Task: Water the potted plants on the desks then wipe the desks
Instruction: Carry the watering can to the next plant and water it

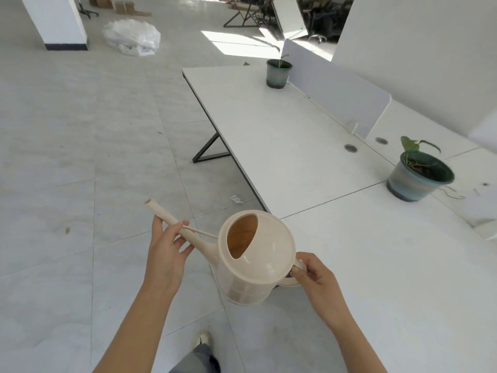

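Note:
I hold a beige plastic watering can [258,259] in front of me, beside the near desk's left edge. My left hand [166,251] grips its long spout, which points up and to the left. My right hand [317,281] grips the handle at the can's right side. On the white desks [282,146] stand two potted plants. The near pot [419,176] is a green-blue one with a small leafy plant, to the right. The far pot [278,74] stands at the far end beside a divider.
A white divider panel [336,90] runs along the far desk's right side. Two cable grommets [351,148] sit in the desk top. A heap of white plastic [131,36] lies on the tiled floor far left. A white pillar [56,22] rises nearby. My foot [201,340] is below.

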A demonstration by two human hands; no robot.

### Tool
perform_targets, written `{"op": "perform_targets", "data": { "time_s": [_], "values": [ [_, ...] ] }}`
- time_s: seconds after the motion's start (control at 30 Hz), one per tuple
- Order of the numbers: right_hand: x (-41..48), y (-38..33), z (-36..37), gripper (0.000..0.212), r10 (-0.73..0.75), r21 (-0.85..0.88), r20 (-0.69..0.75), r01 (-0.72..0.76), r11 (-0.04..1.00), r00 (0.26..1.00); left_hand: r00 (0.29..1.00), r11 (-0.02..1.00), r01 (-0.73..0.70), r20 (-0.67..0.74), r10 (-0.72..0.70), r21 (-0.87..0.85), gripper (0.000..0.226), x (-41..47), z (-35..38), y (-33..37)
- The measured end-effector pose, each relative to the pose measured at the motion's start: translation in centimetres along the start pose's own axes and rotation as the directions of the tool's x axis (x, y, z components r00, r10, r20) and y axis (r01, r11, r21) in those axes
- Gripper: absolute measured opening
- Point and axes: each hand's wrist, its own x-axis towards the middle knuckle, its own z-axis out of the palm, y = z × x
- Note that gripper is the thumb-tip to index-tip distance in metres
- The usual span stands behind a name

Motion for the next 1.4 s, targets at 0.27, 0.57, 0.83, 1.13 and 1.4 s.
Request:
{"op": "perform_targets", "data": {
  "time_s": [0.27,0.57,0.83,1.13,1.4],
  "values": [
    [5.6,-2.7,2.0,0.022,0.098,0.042,-0.253,-0.090,0.995,0.962,0.974,0.996,0.085,0.207,-0.091,0.041,0.049,10.6,4.8,2.3],
    [10.3,-2.4,-1.8,0.025,0.133,0.087,-0.444,-0.105,0.991,0.886,0.909,0.985,0.124,0.386,-0.160,0.118,0.048,16.1,12.8,-0.6],
    [13.7,-1.6,-7.0,0.025,0.174,0.151,-0.565,-0.106,0.983,0.806,0.843,0.966,0.146,0.484,-0.236,0.215,0.053,20.0,21.5,-4.2],
    [12.7,-0.9,-10.2,0.024,0.341,0.307,-0.750,-0.158,0.938,0.567,0.626,0.903,0.126,0.673,-0.393,0.411,0.052,20.5,31.2,-9.0],
    [12.5,-3.6,-11.0,0.021,0.413,0.387,-0.879,-0.151,0.910,0.238,0.342,0.813,0.264,0.737,-0.582,0.519,0.055,18.9,40.1,-12.9]
  ]
}}
